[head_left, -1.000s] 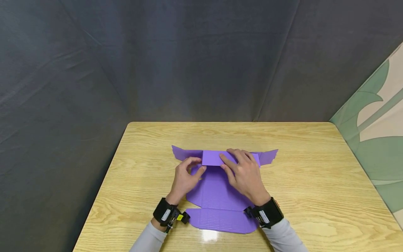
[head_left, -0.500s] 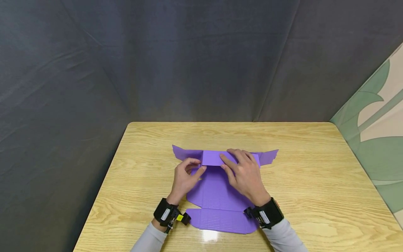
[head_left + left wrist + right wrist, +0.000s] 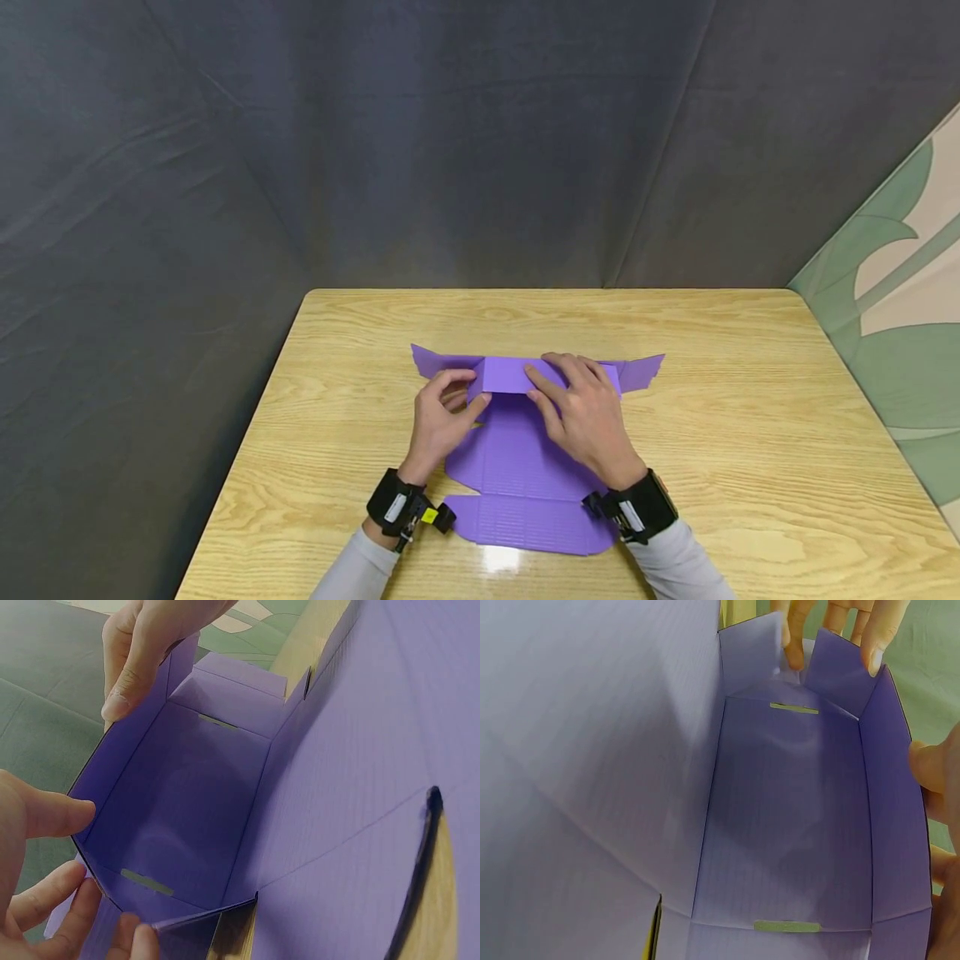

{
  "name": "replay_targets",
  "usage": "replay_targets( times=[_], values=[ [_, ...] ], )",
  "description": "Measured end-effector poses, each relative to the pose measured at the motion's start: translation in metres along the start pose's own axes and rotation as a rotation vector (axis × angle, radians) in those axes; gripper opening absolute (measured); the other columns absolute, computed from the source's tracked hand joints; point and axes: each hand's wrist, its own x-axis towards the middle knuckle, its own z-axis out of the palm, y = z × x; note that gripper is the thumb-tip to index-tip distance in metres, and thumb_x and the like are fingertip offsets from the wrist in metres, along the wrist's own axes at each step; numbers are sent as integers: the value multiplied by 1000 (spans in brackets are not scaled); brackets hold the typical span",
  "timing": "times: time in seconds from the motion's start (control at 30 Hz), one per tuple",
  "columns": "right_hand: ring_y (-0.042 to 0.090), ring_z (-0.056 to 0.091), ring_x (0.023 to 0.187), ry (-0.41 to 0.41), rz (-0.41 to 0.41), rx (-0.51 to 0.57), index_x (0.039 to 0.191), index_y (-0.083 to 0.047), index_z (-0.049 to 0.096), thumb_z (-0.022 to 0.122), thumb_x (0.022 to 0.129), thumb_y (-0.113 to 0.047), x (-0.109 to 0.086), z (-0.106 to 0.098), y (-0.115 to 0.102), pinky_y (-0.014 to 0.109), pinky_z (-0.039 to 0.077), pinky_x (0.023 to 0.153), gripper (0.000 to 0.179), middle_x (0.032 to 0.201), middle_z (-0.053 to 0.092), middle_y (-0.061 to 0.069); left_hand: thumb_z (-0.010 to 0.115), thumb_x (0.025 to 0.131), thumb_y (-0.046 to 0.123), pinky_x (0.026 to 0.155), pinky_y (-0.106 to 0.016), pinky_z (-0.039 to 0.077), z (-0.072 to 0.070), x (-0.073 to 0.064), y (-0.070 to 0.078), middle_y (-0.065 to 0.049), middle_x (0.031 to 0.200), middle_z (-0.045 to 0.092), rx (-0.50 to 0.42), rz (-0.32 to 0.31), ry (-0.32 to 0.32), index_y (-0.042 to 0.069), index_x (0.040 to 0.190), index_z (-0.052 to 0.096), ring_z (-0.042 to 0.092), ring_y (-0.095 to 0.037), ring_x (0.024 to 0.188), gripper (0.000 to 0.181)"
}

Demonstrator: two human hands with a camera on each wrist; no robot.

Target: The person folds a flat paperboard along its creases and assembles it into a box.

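The left end of the purple cardboard point(image 3: 525, 467) is where the difference lies; half a second ago the left hand's fingers covered the spot beside the end of the raised strip point(image 3: 506, 376), and now they sit slightly higher, with more of a small corner tab point(image 3: 847, 667) showing there, bent inward in the right wrist view; the right hand point(image 3: 588, 417) has scarcely moved, its fingers over the strip and its thumb at the near edge, gripping it; the left hand point(image 3: 441, 421) is curled at the corner, holding the tab between thumb and fingers, though how firmly I cannot tell; the cardboard sits midway between the desk's point(image 3: 750, 417) left and right edges, short of its far edge, with a flat flap point(image 3: 532, 525) lying towards the person; the left wing point(image 3: 438, 362) slants out towards the desk's far left corner, and the right wing point(image 3: 643, 372) reaches towards the right edge; for the folding, I judge the change small but useful, the left corner taking shape while the right hand steadies the strip; both wings remain spread, so the ends look unclosed.
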Motion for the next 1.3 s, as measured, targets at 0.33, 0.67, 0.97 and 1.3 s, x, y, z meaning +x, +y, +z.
replay_targets(
  times=[0.33,0.67,0.97,1.3],
  values=[
    [37,66,122,-26,17,-3,134,-14,76,53,110,-38,0,-2,-2,57,48,112,41,133,68,17,85,89,1,91,-43,65,3,-1,0,-21,125,67,-49,-39,-35,1,123,73,73,-42,112,36],
    [40,63,123,-64,32,-58,138,-16,74,51,109,-37,4,0,-7,59,46,111,42,135,67,17,80,86,-8,103,-45,60,8,1,-1,-25,127,68,-103,-58,-54,-5,126,68,69,-42,117,42],
    [45,61,128,-109,4,-138,143,-19,70,64,101,-47,11,8,-24,63,46,111,51,142,65,19,61,77,-20,106,-44,58,9,1,-4,-28,128,67,-166,-69,-82,-8,128,65,69,-40,116,53],
    [47,61,129,-87,-9,-137,140,-20,72,68,99,-52,20,19,-41,65,45,112,52,143,65,19,60,78,-20,111,-42,55,8,-1,-7,-27,129,66,-181,-81,-106,-6,129,65,67,-39,120,53]
  ],
)
